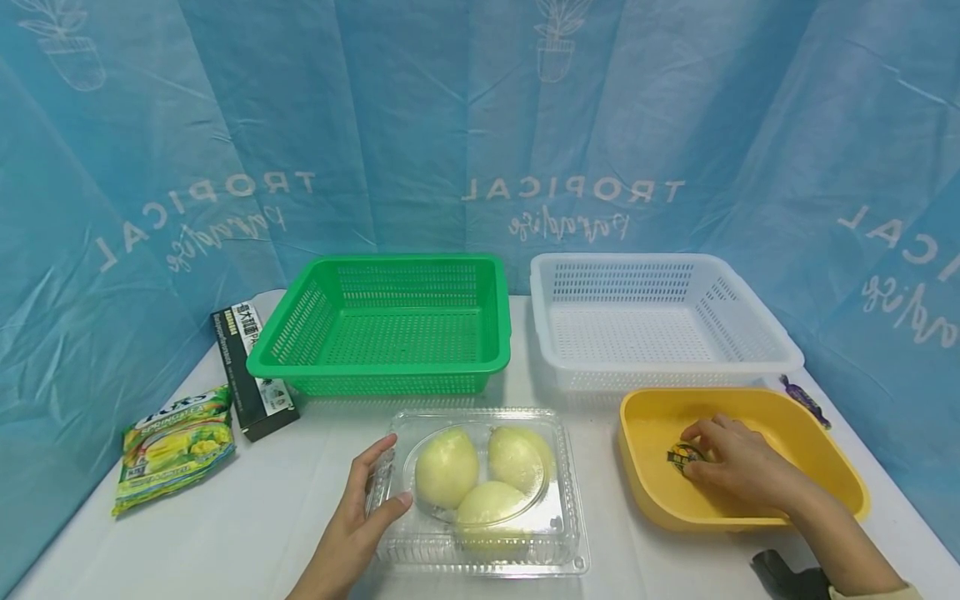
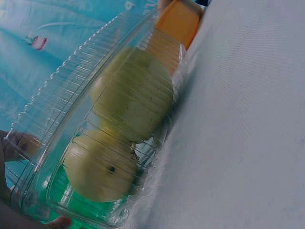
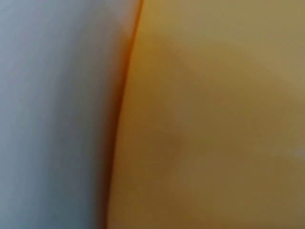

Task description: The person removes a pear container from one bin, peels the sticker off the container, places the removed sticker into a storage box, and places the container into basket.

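Clear box (image 1: 576, 533), w/ 3 pears (image 1: 446, 468), is set just R of the L hand (image 1: 358, 510), its L end gripped btwn thumb & fingers. Prob. fairly heavy; thin plastic likely flexy & slick, fruit apt to roll & bruise, so best held at both ends, from below. Thumb & forefinger are spread wide. Farther off, to the R, a small labelled item (image 1: 681, 455), prob. light, best taken by its edges, is pinched by the R hand (image 1: 738, 462) inside the yellow basin (image 1: 806, 442), forearm angled over the near rim. Past both hands, green basket (image 1: 378, 367) & white basket (image 1: 667, 367) are set side by side.
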`<action>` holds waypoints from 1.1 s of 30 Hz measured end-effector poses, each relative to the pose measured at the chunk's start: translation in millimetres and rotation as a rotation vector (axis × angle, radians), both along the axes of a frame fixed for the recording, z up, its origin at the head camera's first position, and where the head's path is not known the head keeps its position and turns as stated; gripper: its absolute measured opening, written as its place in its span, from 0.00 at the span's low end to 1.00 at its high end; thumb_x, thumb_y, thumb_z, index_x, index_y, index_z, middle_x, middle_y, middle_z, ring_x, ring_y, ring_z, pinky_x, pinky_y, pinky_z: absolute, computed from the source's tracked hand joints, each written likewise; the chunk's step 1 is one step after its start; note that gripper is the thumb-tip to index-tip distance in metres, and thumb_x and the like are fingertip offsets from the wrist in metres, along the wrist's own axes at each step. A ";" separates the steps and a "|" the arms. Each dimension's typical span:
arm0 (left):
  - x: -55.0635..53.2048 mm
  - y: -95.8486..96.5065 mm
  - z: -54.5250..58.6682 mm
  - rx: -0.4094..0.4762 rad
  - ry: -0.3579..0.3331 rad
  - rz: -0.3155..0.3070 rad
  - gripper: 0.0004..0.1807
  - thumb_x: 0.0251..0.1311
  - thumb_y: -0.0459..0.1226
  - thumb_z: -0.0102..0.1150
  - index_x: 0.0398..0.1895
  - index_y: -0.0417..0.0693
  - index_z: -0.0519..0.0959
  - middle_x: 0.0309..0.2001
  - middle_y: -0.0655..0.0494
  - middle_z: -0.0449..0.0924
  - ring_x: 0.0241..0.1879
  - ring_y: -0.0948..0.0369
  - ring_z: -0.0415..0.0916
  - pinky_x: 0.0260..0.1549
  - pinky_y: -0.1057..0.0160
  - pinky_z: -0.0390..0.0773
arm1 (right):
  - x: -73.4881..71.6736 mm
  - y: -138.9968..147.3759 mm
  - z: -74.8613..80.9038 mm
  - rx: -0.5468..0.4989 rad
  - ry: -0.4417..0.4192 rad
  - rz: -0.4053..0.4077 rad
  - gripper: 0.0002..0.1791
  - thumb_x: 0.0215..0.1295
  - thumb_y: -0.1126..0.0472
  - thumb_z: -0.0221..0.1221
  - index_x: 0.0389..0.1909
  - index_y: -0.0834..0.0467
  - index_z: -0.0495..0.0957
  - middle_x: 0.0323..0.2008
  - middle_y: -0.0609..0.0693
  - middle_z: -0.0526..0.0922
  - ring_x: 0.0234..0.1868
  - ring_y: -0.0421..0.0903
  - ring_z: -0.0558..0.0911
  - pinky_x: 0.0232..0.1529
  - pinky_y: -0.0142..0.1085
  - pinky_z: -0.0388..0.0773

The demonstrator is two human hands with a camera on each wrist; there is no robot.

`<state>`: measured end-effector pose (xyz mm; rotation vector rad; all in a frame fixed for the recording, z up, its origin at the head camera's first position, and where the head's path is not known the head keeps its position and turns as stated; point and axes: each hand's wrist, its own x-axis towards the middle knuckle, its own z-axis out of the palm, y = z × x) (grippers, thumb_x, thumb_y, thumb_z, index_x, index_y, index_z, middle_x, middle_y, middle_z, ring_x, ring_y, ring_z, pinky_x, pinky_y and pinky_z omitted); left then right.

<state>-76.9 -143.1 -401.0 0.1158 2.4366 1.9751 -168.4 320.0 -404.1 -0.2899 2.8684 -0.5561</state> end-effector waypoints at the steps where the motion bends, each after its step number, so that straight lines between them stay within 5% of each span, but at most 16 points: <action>1: 0.0 0.1 -0.1 0.001 0.000 0.000 0.33 0.63 0.38 0.53 0.70 0.60 0.53 0.74 0.48 0.42 0.73 0.37 0.31 0.59 0.24 0.39 | 0.0 0.1 0.5 0.000 0.001 0.003 0.24 0.54 0.44 0.65 0.48 0.52 0.76 0.40 0.47 0.76 0.42 0.46 0.72 0.40 0.37 0.67; 19: -0.3 0.2 -1.0 0.023 -0.012 -0.011 0.33 0.63 0.38 0.53 0.69 0.62 0.53 0.74 0.48 0.42 0.74 0.40 0.33 0.61 0.26 0.39 | 2.1 7.1 8.6 -0.009 0.114 0.026 0.26 0.56 0.44 0.64 0.49 0.57 0.76 0.38 0.48 0.79 0.37 0.43 0.74 0.37 0.37 0.69; 33: -0.5 0.5 -0.8 0.029 -0.034 0.000 0.34 0.63 0.38 0.53 0.70 0.60 0.53 0.75 0.49 0.40 0.74 0.41 0.30 0.61 0.26 0.37 | 11.8 16.2 45.5 -0.050 0.260 0.032 0.30 0.56 0.47 0.64 0.54 0.63 0.74 0.45 0.56 0.81 0.43 0.52 0.77 0.38 0.39 0.76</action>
